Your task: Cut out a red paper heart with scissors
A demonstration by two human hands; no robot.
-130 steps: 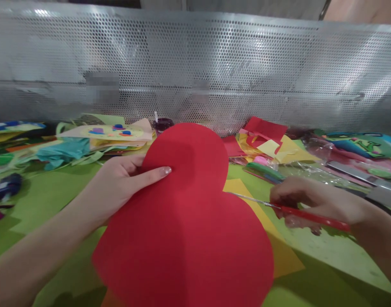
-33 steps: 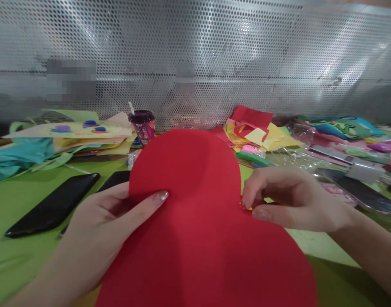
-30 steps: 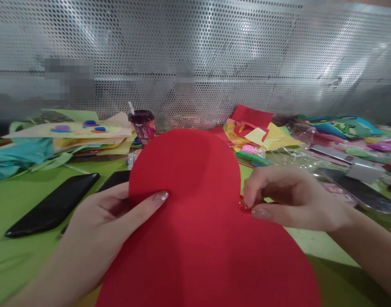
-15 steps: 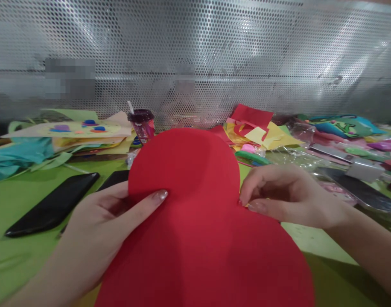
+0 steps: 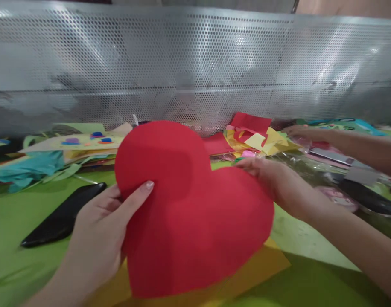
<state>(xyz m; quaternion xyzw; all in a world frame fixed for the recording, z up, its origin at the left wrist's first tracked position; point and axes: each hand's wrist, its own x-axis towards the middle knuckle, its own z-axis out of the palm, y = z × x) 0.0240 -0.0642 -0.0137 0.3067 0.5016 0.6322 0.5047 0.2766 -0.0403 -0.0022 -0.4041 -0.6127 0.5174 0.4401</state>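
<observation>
A large red paper heart point(image 5: 182, 204) is held up in front of me, tilted, with its notch toward the upper right and its point at the lower left. My left hand point(image 5: 112, 221) grips its left edge, thumb flat on the front and fingers behind. At the right lobe, my right hand point(image 5: 278, 183) holds the upper edge; its fingertips are partly hidden behind the paper. Beneath the heart lies a yellow-orange sheet point(image 5: 262, 264) on the green tabletop point(image 5: 313, 281).
A black phone point(image 5: 64, 217) lies at left, near teal crumpled paper point(image 5: 32, 166) and a decorated sheet point(image 5: 83, 145). Red and yellow scraps point(image 5: 251, 123) are piled at the back. Another person's hand point(image 5: 302, 132) reaches in from the right. A perforated metal panel point(image 5: 150, 64) stands behind.
The heart has turned clockwise and appears smaller, its right lobe now wholly in view. My right hand has shifted from the notch to the right lobe. Another person's arm has entered at right.
</observation>
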